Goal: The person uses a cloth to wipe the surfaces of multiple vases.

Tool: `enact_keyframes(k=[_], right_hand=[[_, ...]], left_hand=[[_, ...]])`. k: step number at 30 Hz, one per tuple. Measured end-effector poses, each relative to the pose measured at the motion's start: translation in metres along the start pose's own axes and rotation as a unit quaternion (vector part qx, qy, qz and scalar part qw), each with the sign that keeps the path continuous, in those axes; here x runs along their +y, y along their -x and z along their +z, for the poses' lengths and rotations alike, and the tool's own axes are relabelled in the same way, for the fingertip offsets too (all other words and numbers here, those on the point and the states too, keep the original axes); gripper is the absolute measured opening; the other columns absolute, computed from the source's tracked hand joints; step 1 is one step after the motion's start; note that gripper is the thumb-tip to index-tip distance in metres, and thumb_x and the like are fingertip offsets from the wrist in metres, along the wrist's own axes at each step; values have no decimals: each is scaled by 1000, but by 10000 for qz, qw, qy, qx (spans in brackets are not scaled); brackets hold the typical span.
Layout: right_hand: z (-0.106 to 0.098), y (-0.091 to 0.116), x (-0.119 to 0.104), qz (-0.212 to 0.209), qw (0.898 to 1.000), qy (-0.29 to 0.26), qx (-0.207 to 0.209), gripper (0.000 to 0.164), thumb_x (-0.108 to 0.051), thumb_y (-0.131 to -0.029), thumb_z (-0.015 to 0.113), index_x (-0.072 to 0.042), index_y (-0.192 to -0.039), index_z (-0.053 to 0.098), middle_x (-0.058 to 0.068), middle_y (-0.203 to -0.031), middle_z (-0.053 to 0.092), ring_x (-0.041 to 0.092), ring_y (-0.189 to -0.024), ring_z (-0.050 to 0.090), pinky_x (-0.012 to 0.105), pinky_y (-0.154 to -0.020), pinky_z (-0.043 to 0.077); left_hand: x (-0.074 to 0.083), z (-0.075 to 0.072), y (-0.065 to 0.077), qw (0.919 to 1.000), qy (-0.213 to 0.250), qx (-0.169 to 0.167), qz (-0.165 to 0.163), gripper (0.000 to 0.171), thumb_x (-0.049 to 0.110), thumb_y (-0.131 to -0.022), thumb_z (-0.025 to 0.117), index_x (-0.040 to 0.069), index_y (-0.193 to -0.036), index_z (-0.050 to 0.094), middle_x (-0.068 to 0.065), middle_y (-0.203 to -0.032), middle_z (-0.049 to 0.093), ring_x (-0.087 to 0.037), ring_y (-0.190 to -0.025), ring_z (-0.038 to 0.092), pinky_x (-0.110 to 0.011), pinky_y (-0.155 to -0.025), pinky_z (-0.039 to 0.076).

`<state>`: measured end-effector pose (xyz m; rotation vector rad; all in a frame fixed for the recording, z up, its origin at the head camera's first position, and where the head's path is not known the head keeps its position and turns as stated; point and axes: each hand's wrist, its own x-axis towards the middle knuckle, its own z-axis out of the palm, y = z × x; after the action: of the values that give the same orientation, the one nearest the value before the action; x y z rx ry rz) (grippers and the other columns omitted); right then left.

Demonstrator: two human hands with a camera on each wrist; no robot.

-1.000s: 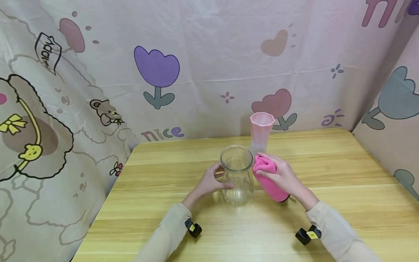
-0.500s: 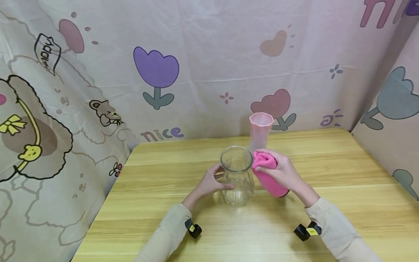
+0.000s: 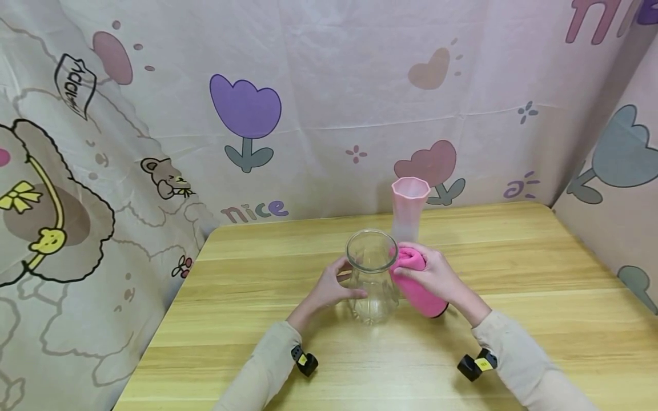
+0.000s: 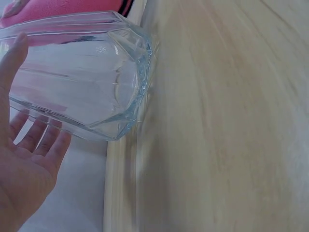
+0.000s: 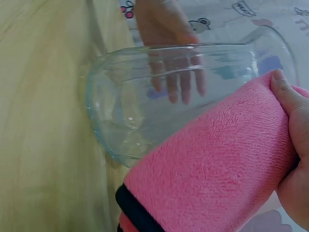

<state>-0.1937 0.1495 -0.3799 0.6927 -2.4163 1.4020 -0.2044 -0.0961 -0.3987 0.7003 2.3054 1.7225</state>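
A clear glass vase with a wide round rim stands upright on the table. My left hand holds it from the left, thumb across the near side and fingers round the far side; in the left wrist view the left hand shows through and beside the glass. On the right, my right hand grips a rolled pink towel near its top. The fuzzy towel has a black edge band and lies slantwise along the vase's side in the right wrist view. Whether it touches the glass I cannot tell.
Behind the towel stands a pink frosted vase with a scalloped rim, its base partly hidden. The light wooden table reaches back to a printed fabric backdrop. More printed fabric hangs on the left and right.
The right hand first lifts the towel slightly, then brings it down and left, nearer the glass vase. My left hand and the glass vase stay in place.
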Motion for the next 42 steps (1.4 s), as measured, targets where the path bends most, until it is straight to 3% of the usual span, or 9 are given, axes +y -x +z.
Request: enact_keyframes(k=[11, 16, 22, 30, 37, 42], right_hand=[[-1, 2, 6, 122, 9974, 127, -704, 37, -20, -79, 70, -5, -111, 60, 3, -96, 66, 12, -88, 60, 29, -78, 51], [-7, 0, -1, 132, 9986, 250, -439, 43, -19, -78, 71, -5, -116, 58, 7, -104, 65, 21, -98, 59, 38, -84, 50], [0, 0, 3, -76, 9973, 255, -687, 36, -21, -80, 69, -5, -111, 58, 2, -96, 65, 13, -89, 59, 29, -77, 51], [4, 10, 20, 129, 9893, 559, -1343, 41, -27, -81, 66, -3, -113, 58, 3, -91, 64, 8, -76, 56, 23, -65, 50], [2, 9, 14, 87, 9942, 296, -1034, 35, -25, -80, 69, -9, -109, 60, 0, -93, 63, 12, -84, 58, 27, -72, 52], [5, 9, 18, -33, 9895, 771, -1224, 40, -27, -79, 69, -6, -111, 57, 1, -92, 61, 12, -81, 56, 27, -69, 50]], left_hand=[[-1, 0, 0, 10000, 2, 14, 13, 67, 2, -65, 78, -1, -125, 47, -16, -117, 53, -31, -113, 48, -37, -99, 40], [-1, -1, 0, 10000, 44, 1, 19, 67, 1, -66, 78, -2, -125, 46, -17, -117, 53, -32, -113, 48, -38, -99, 39], [-1, 0, 1, 10000, 71, -16, 11, 69, 2, -66, 78, -1, -126, 45, -18, -118, 52, -31, -114, 48, -39, -99, 39], [-2, 0, 1, 10000, 45, -4, 10, 69, 1, -66, 77, -2, -127, 45, -18, -118, 52, -33, -114, 47, -40, -100, 38], [-1, 0, 1, 10000, -13, -13, -5, 70, 3, -66, 78, -1, -127, 45, -18, -119, 52, -32, -114, 47, -40, -99, 39], [0, -1, 1, 10000, -40, -27, -14, 70, 3, -65, 78, -2, -127, 44, -19, -119, 51, -33, -115, 47, -40, -100, 38]])
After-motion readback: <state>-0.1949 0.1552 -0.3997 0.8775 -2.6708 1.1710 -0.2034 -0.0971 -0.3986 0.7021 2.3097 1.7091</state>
